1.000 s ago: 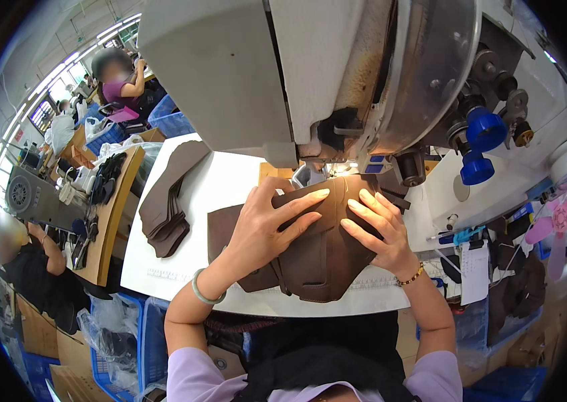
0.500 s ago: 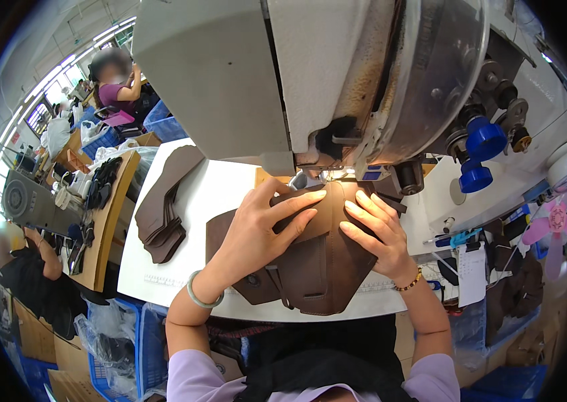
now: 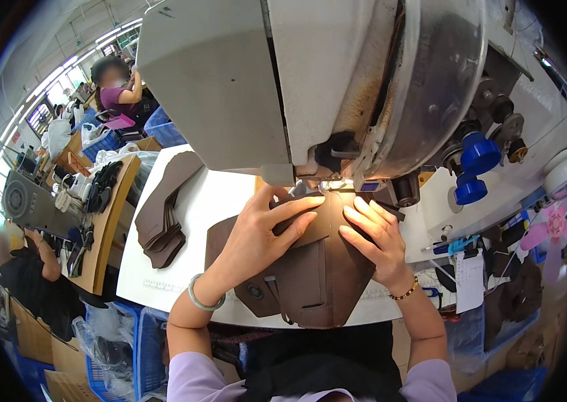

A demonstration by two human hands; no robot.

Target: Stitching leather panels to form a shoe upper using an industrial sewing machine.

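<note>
A brown leather piece (image 3: 310, 281) with stitched seams, a slot and a strap lies on the white table under the head of a sewing machine (image 3: 230, 87). My left hand (image 3: 270, 224) rests on its left part, index finger and thumb stretched out and apart, the other fingers bent and partly hidden. On the right side of the piece my right hand (image 3: 377, 234) lies with fingers spread and flat. Both sets of fingertips are close to the lit needle area, where the machine head hides the far edge of the leather.
Left on the white table (image 3: 143, 254) is a stack of brown leather pieces (image 3: 156, 221). Blue knobs (image 3: 479, 154) jut from the machine's right side, above a pink fan (image 3: 554, 228) and a paper slip (image 3: 469, 281). Blue crates (image 3: 137, 348) stand lower left; two people work farther left.
The leather piece has slid slightly toward me under my hands. My hands keep nearly the same pose, and the whole view has shifted a little.
</note>
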